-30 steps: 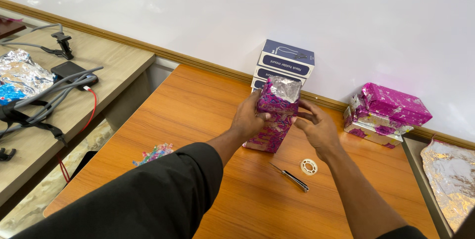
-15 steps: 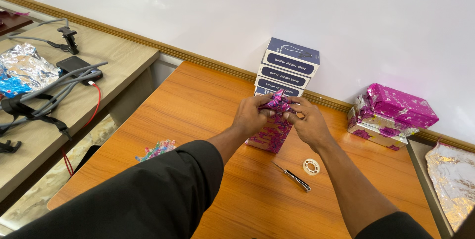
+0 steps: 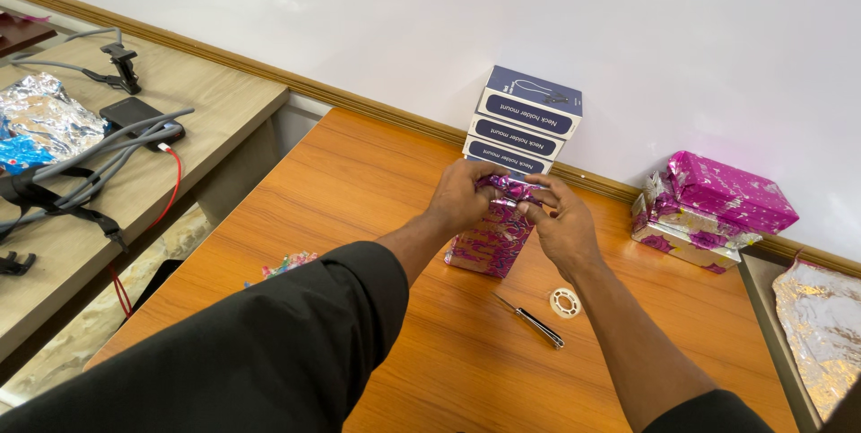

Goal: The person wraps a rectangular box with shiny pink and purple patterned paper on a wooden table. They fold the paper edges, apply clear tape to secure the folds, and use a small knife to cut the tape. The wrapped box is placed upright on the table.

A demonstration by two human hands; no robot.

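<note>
While I am watching from the head camera, I am seeing the left hand (image 3: 462, 200) and the right hand (image 3: 560, 218) both pinching shut on the top of the wrapped box (image 3: 491, 234), which is standing upright in the middle of the frame. The box is sitting between the two hands, its purple patterned paper gathered under the fingertips at the upper end, its base resting on the orange wooden counter (image 3: 377, 182).

Just below and right of the box, a small folding knife (image 3: 536, 322) is lying on the counter, and a roll of clear tape (image 3: 564, 302) is lying just beside it. Left of the sleeve, a scrap of coloured paper (image 3: 289, 264) is showing on the wood.

Directly behind the box, a stack of dark blue and white boxes (image 3: 523, 124) is leaning against the white wall (image 3: 628, 30). At the right of the frame, a pile of wrapped pink parcels (image 3: 708, 209) is resting by the wall, and a sheet of silver foil (image 3: 821, 325) is lying at the right edge.

At the upper left, a paler second counter (image 3: 206, 110) is carrying crumpled foil (image 3: 45, 119), grey cables (image 3: 99, 164) and a black device (image 3: 134, 115).
</note>
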